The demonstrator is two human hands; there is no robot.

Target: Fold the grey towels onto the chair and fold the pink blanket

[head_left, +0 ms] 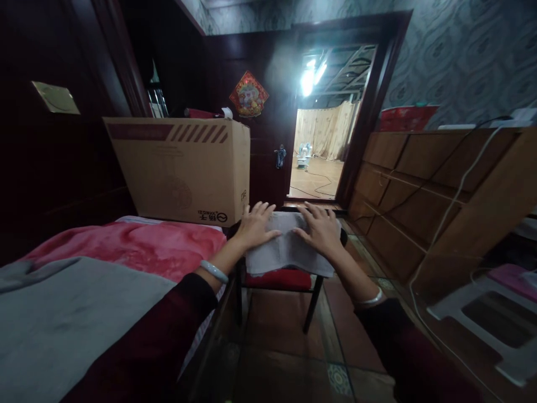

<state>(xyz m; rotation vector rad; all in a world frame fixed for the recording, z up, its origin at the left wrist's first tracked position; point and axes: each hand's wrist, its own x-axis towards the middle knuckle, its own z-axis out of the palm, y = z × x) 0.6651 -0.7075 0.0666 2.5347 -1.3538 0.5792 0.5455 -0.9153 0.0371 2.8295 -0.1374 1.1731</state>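
Observation:
A light grey cloth lies spread over a chair with a red seat and dark legs. My left hand is at the cloth's left side, fingers stretched forward and thumb pointing inward. On the right side, my right hand mirrors it with fingers spread. Both hands appear to rest flat on the cloth or just above it; I cannot tell which. Neither hand grips anything. The cloth's near edge hangs unevenly over the front of the red seat.
To the left is a bed with a pink blanket and a grey blanket. Behind it stands a large cardboard box. Along the right are a wooden cabinet, a dangling white cable and a plastic stool. An open doorway lies ahead.

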